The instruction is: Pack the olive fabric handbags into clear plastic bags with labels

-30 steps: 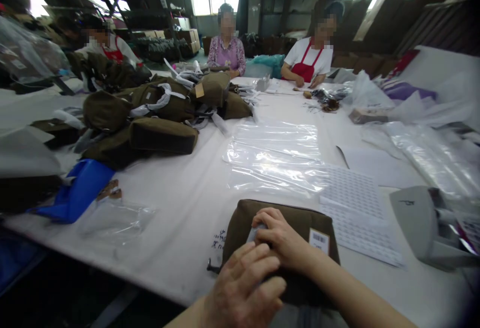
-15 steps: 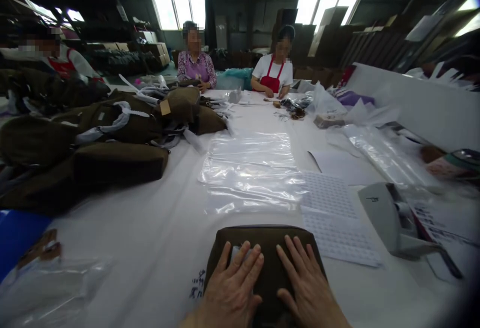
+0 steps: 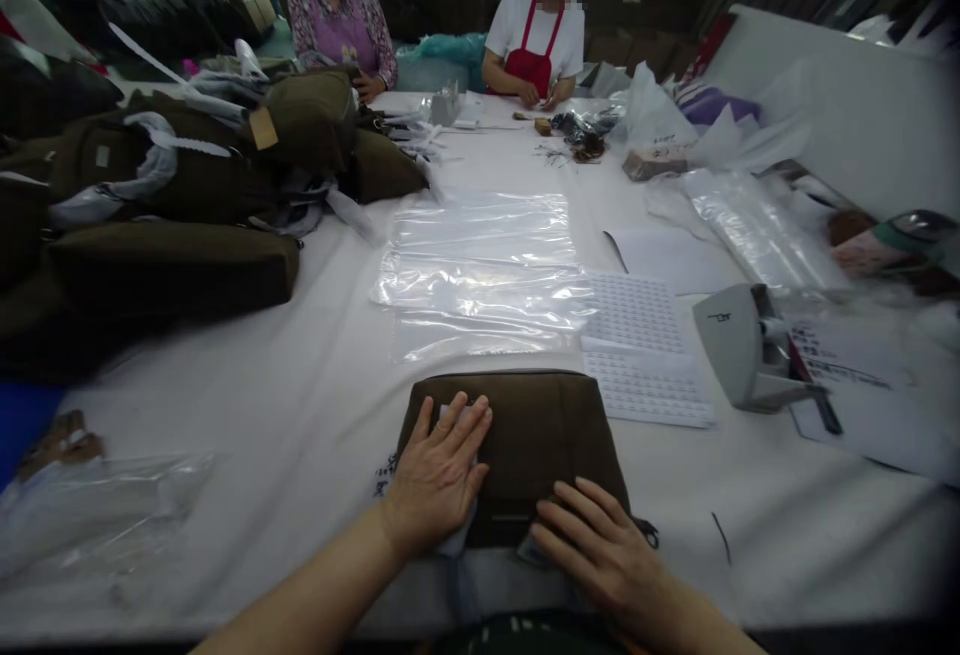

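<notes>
left hand: spread flat on bag
right hand: bag's edge, can't tell if gripping
plastic: mid-frame, bag's outside it

The person's left hand lies spread on an olive-brown fabric bag; the right hand touches its near edge. Clear plastic bags lie just beyond it, beside printed sheets and a grey tape dispenser.

No writing can be read.
</notes>
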A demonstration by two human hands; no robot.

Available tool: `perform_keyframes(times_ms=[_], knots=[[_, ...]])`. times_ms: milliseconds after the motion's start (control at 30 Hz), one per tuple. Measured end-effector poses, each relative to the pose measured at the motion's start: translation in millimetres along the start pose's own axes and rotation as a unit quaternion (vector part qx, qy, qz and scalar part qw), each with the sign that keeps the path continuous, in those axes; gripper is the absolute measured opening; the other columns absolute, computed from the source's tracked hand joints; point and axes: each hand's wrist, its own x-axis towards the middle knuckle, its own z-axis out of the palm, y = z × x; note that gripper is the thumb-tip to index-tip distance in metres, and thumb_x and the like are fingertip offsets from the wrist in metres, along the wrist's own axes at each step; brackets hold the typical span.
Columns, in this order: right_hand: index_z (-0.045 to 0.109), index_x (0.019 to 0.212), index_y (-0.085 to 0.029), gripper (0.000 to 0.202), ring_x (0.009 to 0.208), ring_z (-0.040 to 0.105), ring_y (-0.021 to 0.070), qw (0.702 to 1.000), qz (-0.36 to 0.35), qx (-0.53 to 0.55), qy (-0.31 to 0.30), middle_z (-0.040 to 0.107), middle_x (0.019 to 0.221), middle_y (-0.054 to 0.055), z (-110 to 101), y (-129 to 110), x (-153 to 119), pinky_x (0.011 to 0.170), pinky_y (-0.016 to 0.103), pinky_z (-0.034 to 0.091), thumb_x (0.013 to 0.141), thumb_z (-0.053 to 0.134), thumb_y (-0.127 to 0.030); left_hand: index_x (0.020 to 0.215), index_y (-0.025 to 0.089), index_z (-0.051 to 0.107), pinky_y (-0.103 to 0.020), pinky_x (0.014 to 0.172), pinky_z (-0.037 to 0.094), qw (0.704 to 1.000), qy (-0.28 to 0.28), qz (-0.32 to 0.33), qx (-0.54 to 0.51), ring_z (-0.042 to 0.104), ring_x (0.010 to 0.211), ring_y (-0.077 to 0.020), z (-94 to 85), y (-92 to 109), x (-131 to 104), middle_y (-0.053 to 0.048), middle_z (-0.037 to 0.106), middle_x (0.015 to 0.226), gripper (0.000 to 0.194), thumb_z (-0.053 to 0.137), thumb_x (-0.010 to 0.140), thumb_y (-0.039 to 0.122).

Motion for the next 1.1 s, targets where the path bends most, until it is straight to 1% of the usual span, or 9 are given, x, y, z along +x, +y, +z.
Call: perform_keyframes(times_ms=[167,367,500,567,667,800,933,1000,1100], knots=[[0.062,0.104,-0.015,0.025,0.104,0.051,0.0200,0.992,0.041,0.061,0.099,0.064,0.096,0.005,-1.4,7.2,13.3,0.099,0.040,0.036,0.092,0.041,-0.013,0.141,0.017,0.027,-0.051,0.112,0.009,1.000,0.010,-0.003,0.005,0.021,0.137,-0.0266,-2.5,2.5,-2.5,-0.007,0.035,0.145,0.057,0.043,0.087,0.024],[0.058,0.110,-0.019,0.022,0.100,0.049,0.0217,0.999,0.010,0.033,0.032,0.058,0.097,0.007,4.5,3.9,11.3,0.099,0.042,0.034,0.090,0.048,-0.020,0.141,0.016,0.029,-0.051,0.112,0.013,1.000,0.005,-0.002,0.026,0.021,0.137,-0.0269,-3.9,5.2,-3.6,-0.006,0.031,0.147,0.055,0.041,0.088,0.025],[0.057,0.076,-0.019,0.011,0.078,0.049,0.0175,0.996,0.039,0.076,-0.020,0.053,0.074,0.002,-12.8,-4.5,20.5,0.091,0.038,0.038,0.085,0.052,-0.013,0.141,0.016,0.027,-0.050,0.111,0.016,0.999,0.014,-0.001,0.033,0.021,0.137,-0.0267,-5.9,7.4,-5.0,-0.007,0.032,0.146,0.055,0.040,0.088,0.024],[0.053,0.069,-0.020,0.016,0.076,0.048,0.0169,0.983,0.092,0.156,0.008,0.052,0.071,0.001,-23.0,-0.3,26.3,0.085,0.037,0.041,0.085,0.052,-0.017,0.141,0.016,0.026,-0.051,0.111,0.018,0.999,0.019,0.001,0.037,0.022,0.137,-0.0267,-6.7,7.5,-5.9,-0.008,0.032,0.146,0.055,0.040,0.088,0.024],[0.052,0.072,-0.021,0.018,0.076,0.050,0.0179,0.931,0.273,0.218,0.108,0.053,0.072,0.001,-21.1,18.4,30.8,0.071,0.033,0.045,0.088,0.052,-0.029,0.142,0.015,0.023,-0.051,0.110,0.021,0.999,0.018,0.002,0.039,0.022,0.137,-0.0271,-7.3,6.9,-6.5,-0.008,0.032,0.146,0.057,0.040,0.088,0.023],[0.057,0.092,-0.020,0.027,0.088,0.052,0.0258,0.880,0.408,0.113,0.217,0.056,0.090,0.007,7.0,42.6,30.6,0.075,0.044,0.047,0.085,0.053,-0.046,0.142,0.018,0.023,-0.052,0.110,0.022,0.999,0.027,-0.004,0.027,0.022,0.137,-0.0270,-6.2,6.8,-7.0,-0.008,0.031,0.146,0.058,0.042,0.087,0.022],[0.048,0.122,-0.021,0.034,0.122,0.039,0.0303,0.918,0.327,0.046,0.219,0.046,0.127,0.011,21.6,44.1,32.2,0.098,0.054,0.036,0.090,0.048,-0.032,0.143,0.014,0.016,-0.053,0.109,0.023,0.997,0.049,-0.066,-0.008,0.019,0.137,-0.0278,-3.2,11.5,-11.8,-0.013,0.027,0.148,0.062,0.043,0.089,0.026],[0.049,0.122,-0.024,0.031,0.125,0.038,0.0262,0.945,0.270,0.058,0.174,0.047,0.128,0.007,23.4,41.6,33.8,0.102,0.050,0.034,0.092,0.042,-0.021,0.144,0.015,0.012,-0.055,0.108,0.023,0.993,0.045,-0.095,-0.047,0.018,0.138,-0.0280,-3.0,13.4,-14.3,-0.014,0.026,0.148,0.064,0.043,0.090,0.029],[0.047,0.126,-0.021,0.034,0.124,0.039,0.0256,0.948,0.267,0.060,0.165,0.049,0.128,0.008,29.5,39.5,34.6,0.103,0.050,0.034,0.092,0.041,-0.020,0.144,0.019,0.017,-0.053,0.108,0.026,0.977,0.071,-0.148,-0.137,0.021,0.137,-0.0253,-10.3,7.2,-12.5,-0.011,0.029,0.147,0.058,0.039,0.092,0.030]])
